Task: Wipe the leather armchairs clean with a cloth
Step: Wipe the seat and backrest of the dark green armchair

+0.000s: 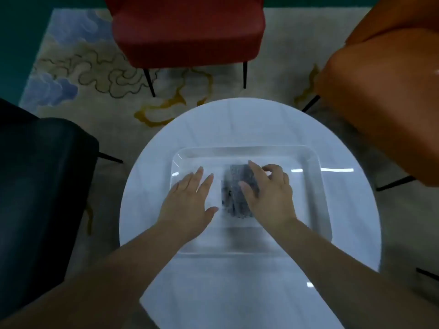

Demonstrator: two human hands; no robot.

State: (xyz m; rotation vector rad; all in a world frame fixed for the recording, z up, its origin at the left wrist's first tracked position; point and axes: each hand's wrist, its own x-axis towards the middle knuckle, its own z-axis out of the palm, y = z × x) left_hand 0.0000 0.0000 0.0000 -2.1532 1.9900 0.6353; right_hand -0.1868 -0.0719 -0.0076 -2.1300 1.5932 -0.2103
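A folded grey cloth (234, 186) lies in a clear plastic tray (316, 186) on a round white table (152, 181). My right hand (270, 193) rests over the cloth's right half, fingers spread and curled onto it, not visibly gripping. My left hand (190, 200) lies flat in the tray just left of the cloth, fingers apart, holding nothing. Three armchairs surround the table: a red one (187, 32) at the far side, an orange one (384, 91) on the right, a black one (40, 186) on the left.
A patterned beige rug (107, 74) with blue and gold swirls covers the floor under the chairs. Thin black chair legs (149, 83) stand near the table's far, left and right edges. Teal floor (14, 43) shows at the far left.
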